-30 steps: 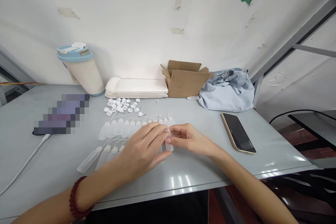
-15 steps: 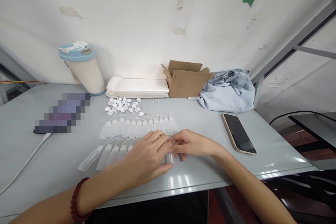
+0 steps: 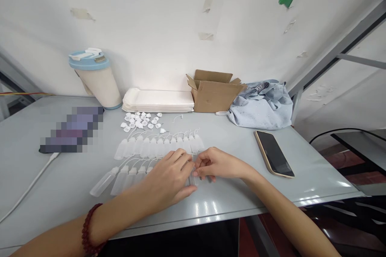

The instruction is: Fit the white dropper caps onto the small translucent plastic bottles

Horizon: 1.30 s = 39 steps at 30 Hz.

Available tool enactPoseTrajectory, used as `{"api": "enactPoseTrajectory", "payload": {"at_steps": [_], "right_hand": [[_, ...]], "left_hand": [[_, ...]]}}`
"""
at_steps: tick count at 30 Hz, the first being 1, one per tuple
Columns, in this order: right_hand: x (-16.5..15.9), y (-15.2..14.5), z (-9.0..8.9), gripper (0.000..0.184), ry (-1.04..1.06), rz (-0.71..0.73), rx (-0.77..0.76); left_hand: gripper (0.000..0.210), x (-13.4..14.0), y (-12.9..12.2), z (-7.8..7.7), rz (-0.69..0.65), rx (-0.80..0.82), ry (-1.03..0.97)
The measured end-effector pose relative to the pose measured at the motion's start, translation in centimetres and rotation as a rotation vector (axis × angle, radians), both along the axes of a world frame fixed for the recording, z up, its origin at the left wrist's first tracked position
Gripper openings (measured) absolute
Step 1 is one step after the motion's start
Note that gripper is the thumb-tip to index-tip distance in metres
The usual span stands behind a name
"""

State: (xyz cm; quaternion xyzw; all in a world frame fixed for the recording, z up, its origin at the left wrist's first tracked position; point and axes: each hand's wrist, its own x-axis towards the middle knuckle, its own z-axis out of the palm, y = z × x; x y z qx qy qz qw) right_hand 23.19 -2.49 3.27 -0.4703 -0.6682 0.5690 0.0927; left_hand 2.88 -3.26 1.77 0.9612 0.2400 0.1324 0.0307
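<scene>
At the right end of the front row, a small translucent plastic squeeze bottle [image 3: 193,179] shows between my hands, partly hidden by fingers. My left hand [image 3: 173,176] reaches over the front row, fingers curled around this bottle and thumb along its lower end. My right hand [image 3: 212,163] pinches at the bottle's top; the cap there is hidden. To the left, several similar bottles [image 3: 123,180] lie side by side, thin white strands at their necks. Behind them is a back row of bottles [image 3: 152,147]. Loose white caps [image 3: 138,120] lie in a pile farther back.
A phone [image 3: 274,153] lies at right, and a pixelated device [image 3: 72,129] with a white cable at left. Along the wall stand a tumbler [image 3: 98,82], stacked white packets [image 3: 159,100], an open cardboard box [image 3: 215,94] and bunched blue cloth [image 3: 262,106].
My left fingers and thumb have shifted slightly left, and the bottle between my hands is now more covered. The right hand stays at its top. The laid-out bottles and caps have not moved.
</scene>
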Motion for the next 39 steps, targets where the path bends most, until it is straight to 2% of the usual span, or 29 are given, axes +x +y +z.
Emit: {"api": "enactPoseTrajectory", "payload": {"at_steps": [9, 14, 16, 19, 21, 24, 27, 32, 36, 39], "right_hand": [[0.1, 0.2, -0.1, 0.030, 0.005, 0.008, 0.016], [2.0, 1.7, 0.4, 0.032, 0.007, -0.044, 0.138], [3.5, 3.2, -0.1, 0.032, -0.046, -0.118, 0.314], [6.3, 6.2, -1.7, 0.023, -0.342, -0.396, 0.919], [8.0, 7.9, -3.0, 0.025, -0.427, -0.455, 1.024], [9.7, 9.4, -4.8, 0.031, -0.513, -0.459, 1.068], [10.2, 9.8, -5.9, 0.033, -0.567, -0.441, 1.087], [10.5, 10.1, -6.7, 0.033, -0.603, -0.442, 1.124], [11.1, 10.6, -7.0, 0.032, -0.593, -0.460, 1.136], [11.2, 10.6, -7.0, 0.030, -0.578, -0.456, 1.145]], "left_hand": [[0.024, -0.1, -0.1, 0.0, 0.010, -0.039, 0.028], [0.031, -0.5, 0.2, 0.7, 0.025, -0.059, -0.002], [0.029, -0.8, 0.7, 1.1, 0.048, -0.069, -0.033], [0.026, -1.4, 1.8, 1.6, 0.111, -0.109, -0.066], [0.029, -1.9, 3.1, 1.8, 0.180, -0.152, -0.055], [0.037, -2.3, 6.1, 2.2, 0.263, -0.224, 0.048], [0.042, -1.6, 9.9, 2.5, 0.316, -0.218, 0.125], [0.040, 0.4, 15.2, 1.6, 0.292, -0.217, 0.144], [0.040, 1.3, 16.4, 0.3, 0.263, -0.229, 0.102], [0.036, 1.5, 16.3, 0.3, 0.260, -0.242, 0.052]]}}
